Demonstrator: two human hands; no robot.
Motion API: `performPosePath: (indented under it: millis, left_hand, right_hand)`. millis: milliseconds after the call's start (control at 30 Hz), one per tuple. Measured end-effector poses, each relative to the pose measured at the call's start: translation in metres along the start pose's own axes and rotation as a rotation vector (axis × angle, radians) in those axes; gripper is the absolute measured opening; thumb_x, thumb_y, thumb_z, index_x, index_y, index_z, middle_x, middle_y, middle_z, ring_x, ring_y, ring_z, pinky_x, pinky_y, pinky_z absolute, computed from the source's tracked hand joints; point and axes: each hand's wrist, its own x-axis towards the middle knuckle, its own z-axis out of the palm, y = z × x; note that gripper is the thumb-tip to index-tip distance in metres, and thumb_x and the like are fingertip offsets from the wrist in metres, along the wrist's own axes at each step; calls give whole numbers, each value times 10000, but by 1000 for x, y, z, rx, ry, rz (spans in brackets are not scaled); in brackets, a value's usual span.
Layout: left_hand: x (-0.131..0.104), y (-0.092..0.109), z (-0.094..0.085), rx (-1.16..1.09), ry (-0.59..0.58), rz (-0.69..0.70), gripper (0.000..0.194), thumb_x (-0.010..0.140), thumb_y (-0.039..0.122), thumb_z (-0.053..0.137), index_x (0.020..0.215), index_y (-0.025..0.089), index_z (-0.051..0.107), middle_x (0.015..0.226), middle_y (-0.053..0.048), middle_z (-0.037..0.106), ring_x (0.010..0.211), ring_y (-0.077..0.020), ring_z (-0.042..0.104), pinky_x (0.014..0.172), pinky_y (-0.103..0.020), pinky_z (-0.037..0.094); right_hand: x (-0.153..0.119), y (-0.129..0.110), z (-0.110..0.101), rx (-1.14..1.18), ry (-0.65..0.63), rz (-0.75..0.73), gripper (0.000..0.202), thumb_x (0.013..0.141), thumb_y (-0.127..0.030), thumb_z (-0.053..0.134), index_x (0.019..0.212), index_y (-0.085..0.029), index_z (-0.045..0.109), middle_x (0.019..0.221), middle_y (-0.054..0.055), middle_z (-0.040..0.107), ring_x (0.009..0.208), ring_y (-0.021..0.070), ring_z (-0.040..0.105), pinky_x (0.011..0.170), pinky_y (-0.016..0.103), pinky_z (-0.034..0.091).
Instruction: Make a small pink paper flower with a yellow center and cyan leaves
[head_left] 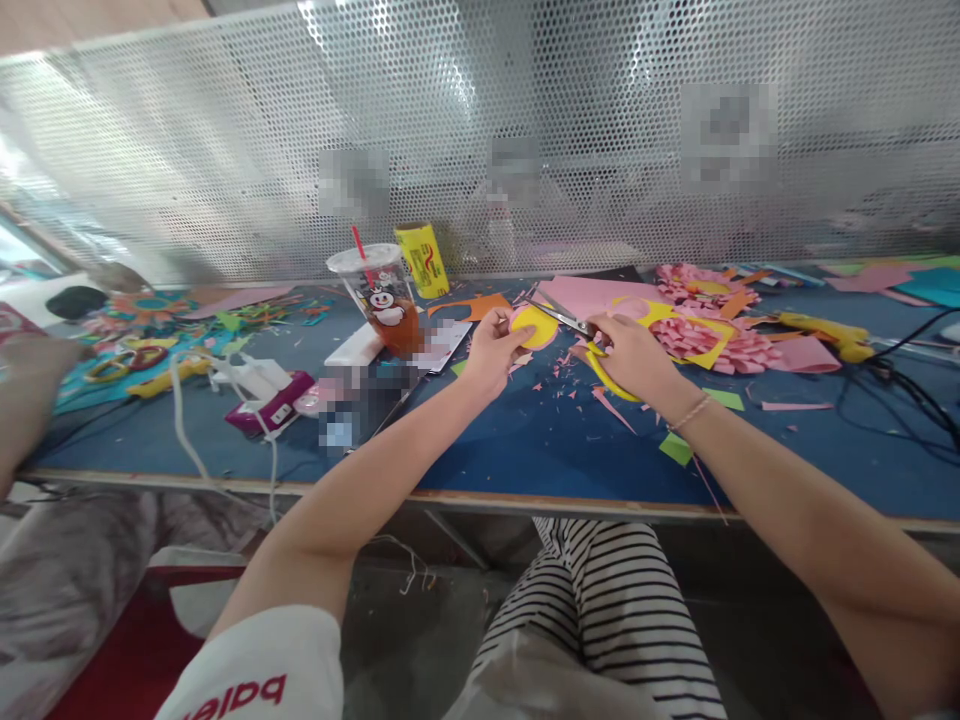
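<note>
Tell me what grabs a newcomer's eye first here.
Probably the yellow paper circle in the left hand, with yellow-handled scissors in the right hand beside it. Then the clear cup with a red straw, left of the hands on the blue table, and the pink fringed paper to their right.

"Far side?"
"One plastic cup [397,325], one red straw [360,250], one yellow container [426,262]."
"Left?"
"One purple power strip [259,412] and one yellow glue gun [154,382]."
"Right?"
"A second yellow glue gun [844,338], so two."
"Middle?"
"One yellow disc [541,325], one pair of scissors [576,324]; the pink scraps [612,408] are too small to count."
</note>
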Motion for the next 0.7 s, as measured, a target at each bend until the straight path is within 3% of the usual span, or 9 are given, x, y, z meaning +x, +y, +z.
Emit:
performPosePath:
  millis: [400,700]
  left_hand:
    - [2,0,-2,0,13,-20,343,584,162,722,767,189,433,740,42,599,644,-87,607,523,-185,465]
    - [2,-1,-2,19,30,-39,315,599,138,708,768,186,448,730,33,593,622,-95,605,503,-193,450]
  right_hand:
    - [0,-3,-4,-12,-8,9,419,789,-535,497,948,-162,598,784,92,586,658,183,509,624,296,372]
    - [0,-3,-11,-128,9,35,395,782,-509,498,948,-175,628,804,106,625,680,219,544,560,303,327]
